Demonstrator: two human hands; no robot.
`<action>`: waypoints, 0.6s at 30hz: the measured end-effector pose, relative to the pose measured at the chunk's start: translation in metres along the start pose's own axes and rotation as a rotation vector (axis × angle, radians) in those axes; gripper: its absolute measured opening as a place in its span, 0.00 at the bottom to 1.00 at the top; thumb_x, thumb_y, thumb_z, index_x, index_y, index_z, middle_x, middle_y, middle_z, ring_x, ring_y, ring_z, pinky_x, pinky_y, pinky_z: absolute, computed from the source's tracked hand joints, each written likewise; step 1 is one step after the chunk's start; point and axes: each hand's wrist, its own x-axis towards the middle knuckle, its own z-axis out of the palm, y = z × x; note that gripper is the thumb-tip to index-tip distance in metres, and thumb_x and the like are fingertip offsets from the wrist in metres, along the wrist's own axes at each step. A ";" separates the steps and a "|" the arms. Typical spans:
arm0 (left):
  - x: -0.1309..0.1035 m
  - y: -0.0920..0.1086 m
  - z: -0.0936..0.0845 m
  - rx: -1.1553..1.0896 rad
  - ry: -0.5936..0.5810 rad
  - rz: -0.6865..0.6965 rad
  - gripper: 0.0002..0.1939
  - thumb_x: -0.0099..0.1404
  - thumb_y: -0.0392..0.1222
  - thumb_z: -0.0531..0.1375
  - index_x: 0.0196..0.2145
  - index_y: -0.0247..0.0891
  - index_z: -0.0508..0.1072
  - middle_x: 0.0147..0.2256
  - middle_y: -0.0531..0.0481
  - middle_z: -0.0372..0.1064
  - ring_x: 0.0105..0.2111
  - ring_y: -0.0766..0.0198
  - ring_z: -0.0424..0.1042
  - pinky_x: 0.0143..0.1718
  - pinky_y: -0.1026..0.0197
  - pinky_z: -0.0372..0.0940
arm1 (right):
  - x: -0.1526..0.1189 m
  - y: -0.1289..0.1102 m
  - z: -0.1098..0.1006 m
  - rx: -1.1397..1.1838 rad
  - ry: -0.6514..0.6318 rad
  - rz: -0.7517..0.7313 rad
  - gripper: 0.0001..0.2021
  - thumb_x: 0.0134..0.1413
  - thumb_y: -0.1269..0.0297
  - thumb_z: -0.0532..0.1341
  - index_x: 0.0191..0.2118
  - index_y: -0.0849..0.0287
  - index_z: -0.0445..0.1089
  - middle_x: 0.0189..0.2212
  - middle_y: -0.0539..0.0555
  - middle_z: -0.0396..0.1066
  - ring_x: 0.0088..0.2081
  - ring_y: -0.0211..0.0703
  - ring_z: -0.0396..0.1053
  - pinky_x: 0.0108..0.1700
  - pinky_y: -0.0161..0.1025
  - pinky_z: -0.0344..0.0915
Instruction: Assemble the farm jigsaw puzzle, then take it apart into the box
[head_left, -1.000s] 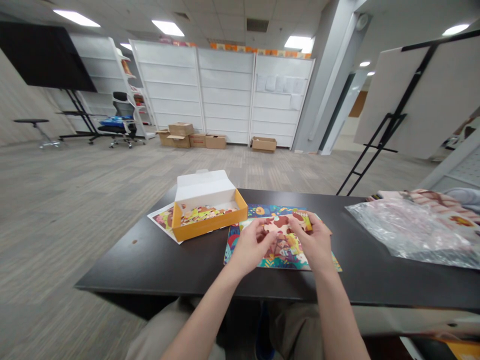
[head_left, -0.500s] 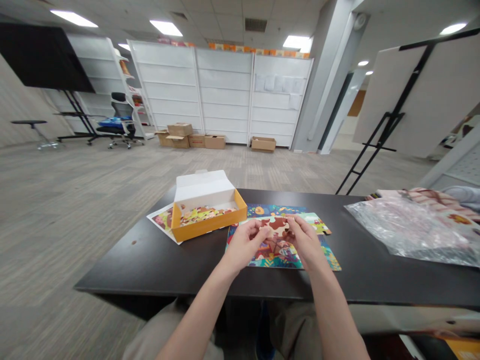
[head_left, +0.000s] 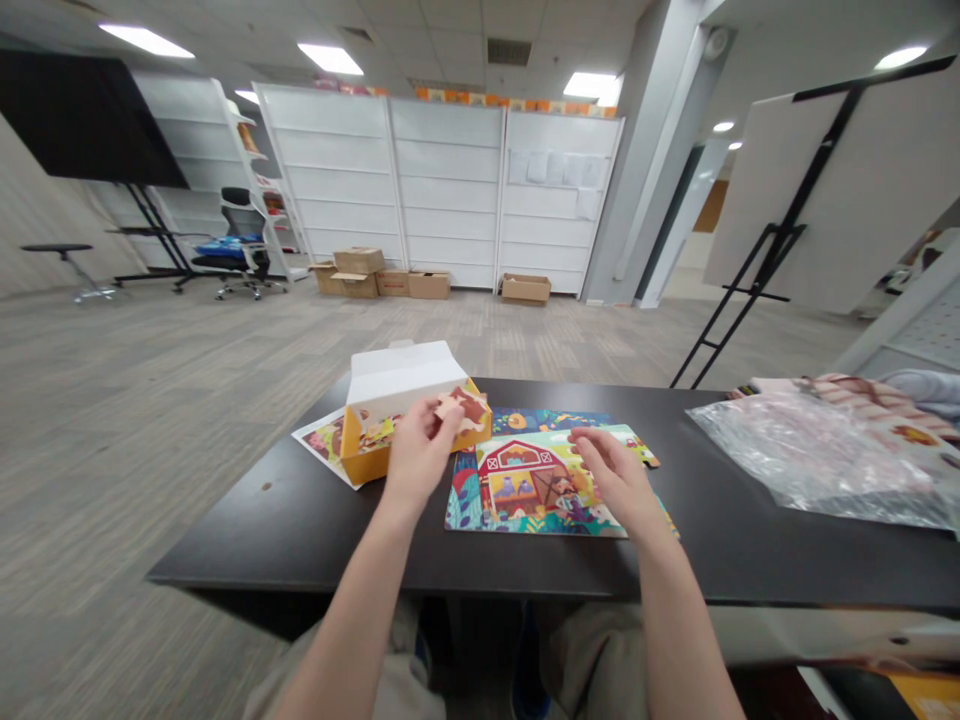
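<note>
Between the thumb and fingers of my left hand (head_left: pixel 418 446) is a brown-and-white jigsaw puzzle piece (head_left: pixel 469 408), held over the right side of an open yellow box (head_left: pixel 420 462). More colourful puzzle pieces (head_left: pixel 375 434) lie inside that box, whose white lid stands raised at the back. My right hand (head_left: pixel 613 474) hovers above the right part of a farm puzzle picture (head_left: pixel 529 462) with a red barn. Its fingers are loosely bent and apart, with nothing visible in them. The farm picture lies over a darker blue picture board (head_left: pixel 463 500).
All this rests on a black table (head_left: pixel 315 540). A printed sheet (head_left: pixel 324 440) sticks out under the box's left side. To the right lies a clear plastic bag (head_left: pixel 810 455) beside striped cloth (head_left: pixel 862 400). Cardboard boxes (head_left: pixel 360 272) stand on the floor by white shelving.
My left hand has moved left with the puzzle piece, from over the picture to the box. My right hand has let go of the piece and stays over the picture, which now shows more fully.
</note>
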 end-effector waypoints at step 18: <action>-0.035 0.007 0.028 0.798 -0.435 0.534 0.10 0.72 0.41 0.55 0.47 0.40 0.73 0.46 0.46 0.75 0.47 0.57 0.73 0.50 0.55 0.67 | -0.003 0.015 -0.063 -0.933 -0.053 0.298 0.19 0.58 0.49 0.57 0.39 0.53 0.82 0.36 0.57 0.81 0.40 0.55 0.77 0.34 0.39 0.62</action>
